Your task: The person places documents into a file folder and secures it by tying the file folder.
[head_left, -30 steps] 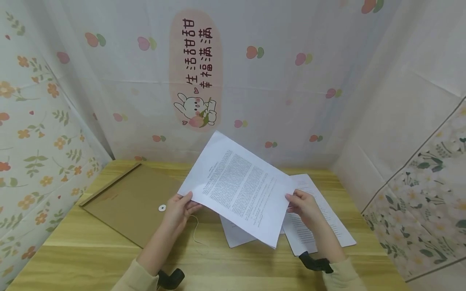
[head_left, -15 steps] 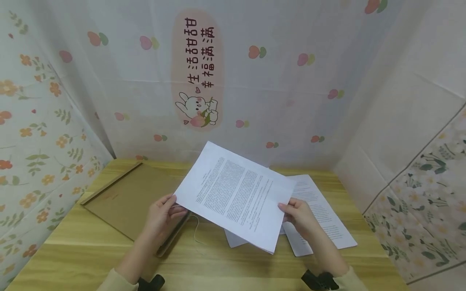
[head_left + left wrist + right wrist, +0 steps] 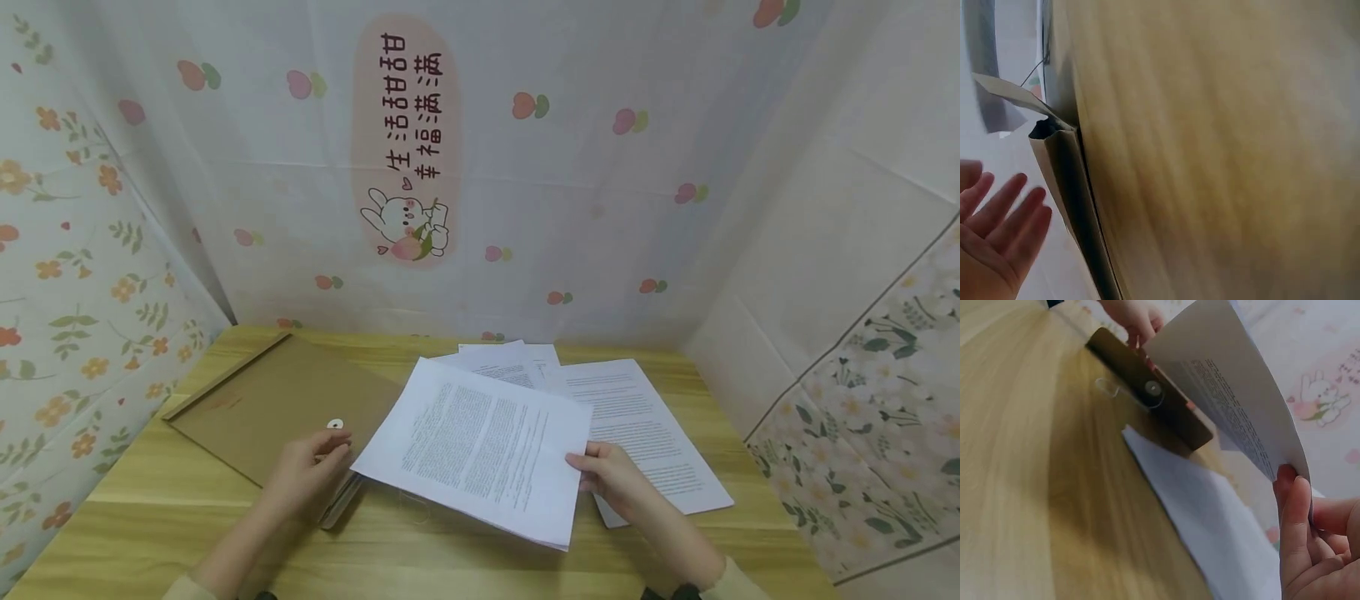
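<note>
A thin sheaf of printed papers (image 3: 480, 442) is pinched at its right edge by my right hand (image 3: 617, 477), thumb on top and fingers beneath. In the right wrist view the sheaf (image 3: 1235, 381) stands raised and slightly bent above the table. My left hand (image 3: 309, 468) is off the sheaf, over the brown kraft document envelope (image 3: 285, 400) near its white button (image 3: 334, 424). The left wrist view shows the left hand's fingers (image 3: 1016, 212) spread and holding nothing, beside the envelope's open end (image 3: 1054, 134). The sheaf covers part of the envelope's right side.
A second stack of printed pages (image 3: 667, 467) lies on the wooden table (image 3: 450, 575) at the right. More loose sheets (image 3: 543, 362) lie behind the held sheaf. A thin string (image 3: 420, 504) trails from the envelope. Patterned curtains (image 3: 600, 208) enclose the table's back and sides.
My left hand has let go of the papers and moved left and down over the envelope. The sheaf has been lowered in my right hand, uncovering loose sheets behind it.
</note>
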Motion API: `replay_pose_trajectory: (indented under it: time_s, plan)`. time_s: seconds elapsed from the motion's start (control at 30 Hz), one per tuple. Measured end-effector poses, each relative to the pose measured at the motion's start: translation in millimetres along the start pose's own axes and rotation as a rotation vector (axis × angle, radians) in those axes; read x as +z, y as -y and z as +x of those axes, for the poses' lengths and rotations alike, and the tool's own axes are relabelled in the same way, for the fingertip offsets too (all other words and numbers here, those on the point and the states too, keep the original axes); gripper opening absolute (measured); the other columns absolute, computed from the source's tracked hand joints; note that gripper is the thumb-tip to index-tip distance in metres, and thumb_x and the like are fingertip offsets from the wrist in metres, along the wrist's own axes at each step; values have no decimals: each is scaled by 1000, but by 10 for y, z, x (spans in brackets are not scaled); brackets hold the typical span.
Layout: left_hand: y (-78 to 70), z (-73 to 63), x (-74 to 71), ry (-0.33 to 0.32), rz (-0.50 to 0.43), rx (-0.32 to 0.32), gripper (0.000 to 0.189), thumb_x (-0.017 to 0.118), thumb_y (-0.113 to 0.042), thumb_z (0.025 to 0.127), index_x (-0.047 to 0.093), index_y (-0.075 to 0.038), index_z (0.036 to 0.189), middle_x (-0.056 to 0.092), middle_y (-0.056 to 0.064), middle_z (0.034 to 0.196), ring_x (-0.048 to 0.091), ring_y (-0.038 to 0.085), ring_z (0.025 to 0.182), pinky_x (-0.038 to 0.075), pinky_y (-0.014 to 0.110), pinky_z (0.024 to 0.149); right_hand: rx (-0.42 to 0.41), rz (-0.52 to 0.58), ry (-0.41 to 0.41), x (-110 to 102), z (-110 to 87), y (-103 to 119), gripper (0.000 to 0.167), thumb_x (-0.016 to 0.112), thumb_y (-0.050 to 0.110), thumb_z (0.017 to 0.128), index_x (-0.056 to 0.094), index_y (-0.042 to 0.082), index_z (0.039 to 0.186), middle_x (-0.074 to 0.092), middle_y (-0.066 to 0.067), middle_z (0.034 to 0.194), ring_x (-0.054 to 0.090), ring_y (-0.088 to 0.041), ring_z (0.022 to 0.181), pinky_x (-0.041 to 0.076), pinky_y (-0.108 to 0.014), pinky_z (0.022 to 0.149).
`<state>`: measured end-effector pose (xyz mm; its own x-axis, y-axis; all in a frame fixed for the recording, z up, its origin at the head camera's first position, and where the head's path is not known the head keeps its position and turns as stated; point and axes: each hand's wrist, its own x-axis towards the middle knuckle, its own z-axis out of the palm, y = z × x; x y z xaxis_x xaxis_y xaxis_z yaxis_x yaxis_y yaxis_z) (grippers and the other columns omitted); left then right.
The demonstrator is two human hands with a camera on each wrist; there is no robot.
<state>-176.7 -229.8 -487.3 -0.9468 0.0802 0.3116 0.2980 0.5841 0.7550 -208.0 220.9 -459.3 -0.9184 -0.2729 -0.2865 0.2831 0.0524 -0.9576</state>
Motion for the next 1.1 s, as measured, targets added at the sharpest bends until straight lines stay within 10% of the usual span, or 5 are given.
replay_pose_trajectory:
  time_s: [0.4, 0.7, 1.1]
  plan:
    - [8, -68, 6, 120, 443, 129, 54, 81, -21, 75, 60, -2, 121, 61, 20, 119, 59, 40, 106, 49, 55, 84, 18, -54, 54, -118, -64, -91, 32, 62, 9, 91, 59, -14, 113, 70, -8, 86, 63, -11, 63, 51, -19, 56]
    - [-65, -132, 7, 139, 612, 241, 50, 77, -10, 70, 62, -11, 117, 59, 15, 118, 64, 30, 81, 47, 32, 48, 36, -46, 101, -137, -133, -106, 29, 62, 8, 91, 60, -13, 111, 71, -9, 86, 65, -12, 66, 51, -18, 56]
    - [-259, -178, 24, 117, 777, 291, 17, 72, 6, 69, 63, 3, 83, 59, 9, 77, 59, 25, 56, 51, 35, 46, 63, -46, 125, -106, -189, -132, 28, 64, 9, 89, 63, -9, 110, 71, -10, 87, 65, -11, 66, 50, -17, 55]
